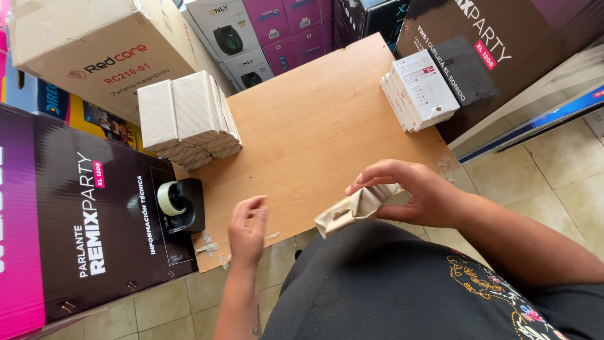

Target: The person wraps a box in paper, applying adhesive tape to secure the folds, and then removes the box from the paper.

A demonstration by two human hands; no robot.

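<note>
Right hand (418, 195), centre-right of frame, has a small flat package wrapped in cream patterned paper (355, 209) pinched between thumb and curled fingers. The grip sits on the package's upper-right end, where the fingers are closed tight on the paper. The package's lower-left end sticks out free, with a loose folded flap showing.

Key relation: the package's long axis runs diagonally, from upper right inside the right hand down to lower left, and that free end points toward the left hand (247, 230). The left hand is just to the left of it, near but not touching, at the lower edge of the light wooden tabletop (314, 126). Its fingers are half curled and loosely open, holding nothing as far as I can tell. So the left hand is the free one and nearest the exposed end, while the right is fully occupied.

Black tape dispenser with a pale roll (179, 204) sits on the table's lower-left corner, just left of the left hand. Small scraps of clear tape (211, 247) are stuck along the table edge between them.

Stack of packages already wrapped in the same cream paper (189, 119) is at the upper left of the table, well apart from both hands. Stack of flat white unwrapped boxes (420, 91) stands at the upper right.
</note>
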